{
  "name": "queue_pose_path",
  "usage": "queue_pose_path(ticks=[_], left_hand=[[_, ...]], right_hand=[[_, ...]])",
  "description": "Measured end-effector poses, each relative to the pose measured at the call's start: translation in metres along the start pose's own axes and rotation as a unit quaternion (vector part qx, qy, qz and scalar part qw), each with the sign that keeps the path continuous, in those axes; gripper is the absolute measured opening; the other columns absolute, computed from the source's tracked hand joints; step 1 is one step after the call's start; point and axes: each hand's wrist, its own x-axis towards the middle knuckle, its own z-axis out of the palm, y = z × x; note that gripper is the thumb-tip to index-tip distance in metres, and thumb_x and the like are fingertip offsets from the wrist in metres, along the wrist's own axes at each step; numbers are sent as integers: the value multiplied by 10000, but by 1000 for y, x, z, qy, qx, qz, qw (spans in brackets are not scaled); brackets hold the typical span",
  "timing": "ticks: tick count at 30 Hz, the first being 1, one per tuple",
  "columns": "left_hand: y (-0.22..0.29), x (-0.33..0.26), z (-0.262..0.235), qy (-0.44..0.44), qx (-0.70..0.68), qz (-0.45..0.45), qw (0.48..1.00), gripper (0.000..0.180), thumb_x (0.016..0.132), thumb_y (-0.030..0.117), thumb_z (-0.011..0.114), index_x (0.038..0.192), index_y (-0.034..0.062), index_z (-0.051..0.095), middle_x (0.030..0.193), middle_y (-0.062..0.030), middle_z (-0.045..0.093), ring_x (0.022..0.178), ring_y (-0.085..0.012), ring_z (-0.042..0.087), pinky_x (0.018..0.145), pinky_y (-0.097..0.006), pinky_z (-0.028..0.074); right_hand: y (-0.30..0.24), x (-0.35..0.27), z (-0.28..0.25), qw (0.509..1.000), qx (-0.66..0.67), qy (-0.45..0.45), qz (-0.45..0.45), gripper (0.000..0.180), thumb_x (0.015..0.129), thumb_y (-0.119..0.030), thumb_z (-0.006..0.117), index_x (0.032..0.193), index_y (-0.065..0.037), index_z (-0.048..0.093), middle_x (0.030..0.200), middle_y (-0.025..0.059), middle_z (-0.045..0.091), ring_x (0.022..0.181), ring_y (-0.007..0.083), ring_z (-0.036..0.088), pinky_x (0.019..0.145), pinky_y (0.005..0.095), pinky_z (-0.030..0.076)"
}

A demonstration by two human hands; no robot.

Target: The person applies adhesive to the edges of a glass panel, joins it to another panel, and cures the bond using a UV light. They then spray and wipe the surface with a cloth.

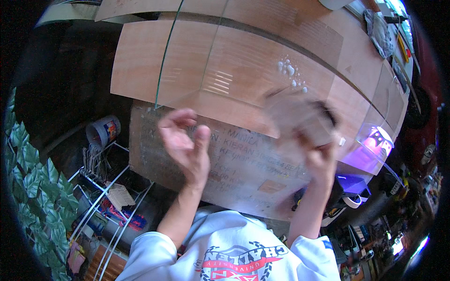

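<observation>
A large clear glass pane [197, 70] with a green edge lies flat on plywood boards [136, 61]. White foam drops [289, 70] sit on the glass near its right side. My left hand [187, 145] is raised over the near edge of the pane, fingers apart, holding nothing. My right hand [321, 161] is closed on a pale crumpled wad [300, 117], cloth or paper, that is motion-blurred just below the foam. Whether the wad touches the glass I cannot tell.
A wooden crate face [243, 173] with writing stands under the boards. At lower left are a small bucket [103, 131], a white wire rack [108, 187] and green leaves [28, 178]. A grey rag [379, 33] lies top right; a tape roll [351, 201] lies at right.
</observation>
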Motion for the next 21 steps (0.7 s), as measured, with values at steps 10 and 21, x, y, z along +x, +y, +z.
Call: queue_pose_path(ticks=[10,21], left_hand=[[-27,63,29,-30,72,96,992,322,1011,202,668,1261,1,640,1232,-155,709,1160,-264,680,998,-382,530],[-50,79,-4,-131,201,225,944,425,1001,341,661,1300,40,648,1230,-141,714,1131,-337,681,971,-414,523]], right_hand=[[48,84,39,849,-500,14,-168,716,771,-81,734,1460,-96,540,1541,142,494,1447,316,438,1209,462,330],[71,155,35,845,-484,89,-211,628,890,-304,684,1473,-118,542,1538,154,498,1450,347,424,1200,469,327]])
